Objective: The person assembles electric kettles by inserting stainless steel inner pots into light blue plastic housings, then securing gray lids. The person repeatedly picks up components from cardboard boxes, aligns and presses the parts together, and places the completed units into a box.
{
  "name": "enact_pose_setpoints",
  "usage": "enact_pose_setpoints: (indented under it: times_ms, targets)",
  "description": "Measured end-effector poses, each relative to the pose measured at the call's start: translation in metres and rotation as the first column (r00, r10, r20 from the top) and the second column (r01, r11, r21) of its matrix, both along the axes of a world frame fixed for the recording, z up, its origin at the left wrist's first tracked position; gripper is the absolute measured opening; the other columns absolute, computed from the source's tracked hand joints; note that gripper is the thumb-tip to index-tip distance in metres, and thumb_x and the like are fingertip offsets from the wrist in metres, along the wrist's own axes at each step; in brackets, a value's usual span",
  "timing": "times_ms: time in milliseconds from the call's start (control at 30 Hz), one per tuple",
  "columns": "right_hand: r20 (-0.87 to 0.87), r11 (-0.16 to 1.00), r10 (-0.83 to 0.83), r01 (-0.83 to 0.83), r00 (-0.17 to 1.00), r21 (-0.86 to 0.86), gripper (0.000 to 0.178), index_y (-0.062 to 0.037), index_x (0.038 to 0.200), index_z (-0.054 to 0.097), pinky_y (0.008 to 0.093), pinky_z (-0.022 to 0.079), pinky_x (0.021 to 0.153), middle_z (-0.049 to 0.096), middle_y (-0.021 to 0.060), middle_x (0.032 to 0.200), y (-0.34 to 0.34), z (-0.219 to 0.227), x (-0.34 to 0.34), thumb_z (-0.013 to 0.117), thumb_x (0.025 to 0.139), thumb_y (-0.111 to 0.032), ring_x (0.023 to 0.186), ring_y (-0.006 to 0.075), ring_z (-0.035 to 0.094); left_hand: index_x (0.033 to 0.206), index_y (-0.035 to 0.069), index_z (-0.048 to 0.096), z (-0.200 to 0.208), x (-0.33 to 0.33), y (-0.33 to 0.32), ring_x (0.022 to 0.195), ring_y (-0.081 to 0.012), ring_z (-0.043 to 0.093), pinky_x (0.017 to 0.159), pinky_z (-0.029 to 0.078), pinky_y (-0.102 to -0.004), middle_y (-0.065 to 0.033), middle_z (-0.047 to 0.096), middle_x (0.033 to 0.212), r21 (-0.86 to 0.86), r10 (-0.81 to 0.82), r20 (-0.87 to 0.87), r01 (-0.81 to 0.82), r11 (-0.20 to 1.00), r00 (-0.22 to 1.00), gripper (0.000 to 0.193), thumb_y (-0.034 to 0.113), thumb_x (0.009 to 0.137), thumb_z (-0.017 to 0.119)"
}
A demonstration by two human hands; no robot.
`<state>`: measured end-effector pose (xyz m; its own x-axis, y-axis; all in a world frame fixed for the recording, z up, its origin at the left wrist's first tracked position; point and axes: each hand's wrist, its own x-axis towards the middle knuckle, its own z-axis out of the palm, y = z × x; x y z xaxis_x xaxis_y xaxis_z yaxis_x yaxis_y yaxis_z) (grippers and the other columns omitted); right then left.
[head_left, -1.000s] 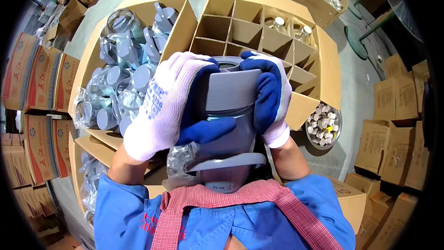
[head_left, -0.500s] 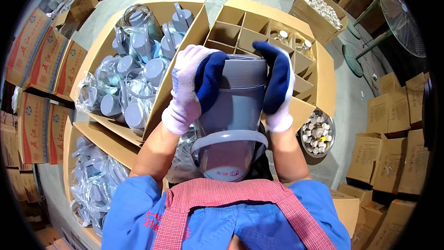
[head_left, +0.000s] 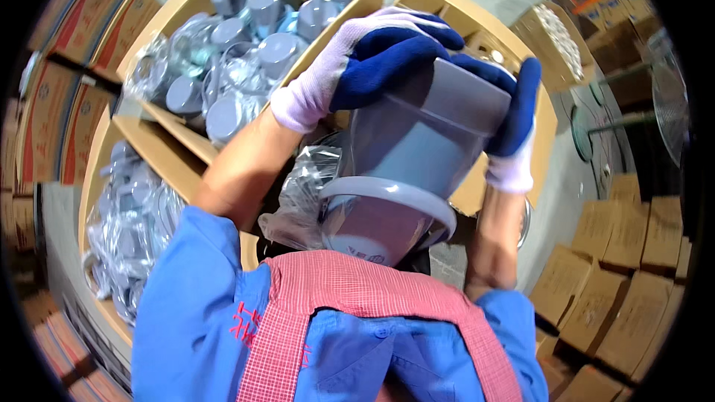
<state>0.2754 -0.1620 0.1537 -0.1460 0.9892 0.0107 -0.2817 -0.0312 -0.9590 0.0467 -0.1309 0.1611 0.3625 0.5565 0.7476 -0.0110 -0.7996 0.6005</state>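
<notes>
A grey-blue plastic thermos flask (head_left: pixel 417 141) lies tilted against my front, its wide end pointing up and away to the right. Its curved carrying handle (head_left: pixel 387 192) loops across the part nearest me. My left hand (head_left: pixel 387 56), in a white glove with a blue coated palm, is closed over the upper left of the wide end. Along the right side of that end, my right hand (head_left: pixel 518 115) grips in a matching glove, its thumb side up. The opening and some fingertips are hidden. Crumpled clear plastic film (head_left: pixel 302 193) sits left of the flask.
An open carton (head_left: pixel 167 115) at left holds several grey flasks in clear bags; another carton (head_left: pixel 97 179) nearer me holds more. Ahead stands a divided carton (head_left: pixel 547 123). A box of white caps (head_left: pixel 558 41), a fan (head_left: pixel 666 97) and stacked cartons (head_left: pixel 603 275) are at right.
The flask's wide end has swung to the right and tilted. My left hand has moved right over its top, and my right hand has shifted right along its side. The whole view has turned.
</notes>
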Motion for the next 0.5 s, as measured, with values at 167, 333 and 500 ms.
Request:
enact_pose_setpoints:
  times_ms: [167,333,500]
  targets:
    - [0.538,0.998,0.024,-0.047,0.843,0.029,0.068,0.0079,0.115,0.07,0.0256,0.05,0.087,0.073,0.0112,0.102,-0.01,0.035,0.047,0.036,0.108,-0.051,0.091,0.0131,0.067,0.121,0.002,0.068,-0.001,-0.007,-0.013,0.114,-0.0158,0.061,0.102,0.046,-0.0306,-0.0082,0.07,0.118,-0.278,-0.241,0.166,0.279,0.919,0.956,0.03,0.024,0.103,0.057]
    - [0.896,0.939,-0.096,-0.259,0.434,0.226,0.028,0.0043,0.1,0.068,0.0285,0.047,0.092,0.069,0.0066,0.102,-0.078,0.092,0.092,0.059,0.094,-0.022,0.095,0.015,0.063,0.145,0.001,0.045,-0.136,-0.077,-0.048,0.129,-0.034,0.052,0.109,0.041,-0.043,-0.0254,0.053,0.14,-0.299,0.184,-0.441,-0.337,0.893,0.879,0.082,0.053,0.087,0.068]
    - [0.917,0.905,0.142,-0.425,0.373,0.033,0.021,0.0016,0.108,0.065,0.03,0.043,0.1,0.059,0.0119,0.122,-0.098,0.116,0.104,0.061,0.09,-0.008,0.112,0.0205,0.057,0.12,0.002,0.066,-0.103,-0.097,-0.083,0.106,-0.03,0.063,0.098,0.046,-0.0353,-0.0157,0.068,0.109,-0.38,-0.067,-0.815,-0.445,0.811,0.575,0.04,0.034,0.099,0.054]
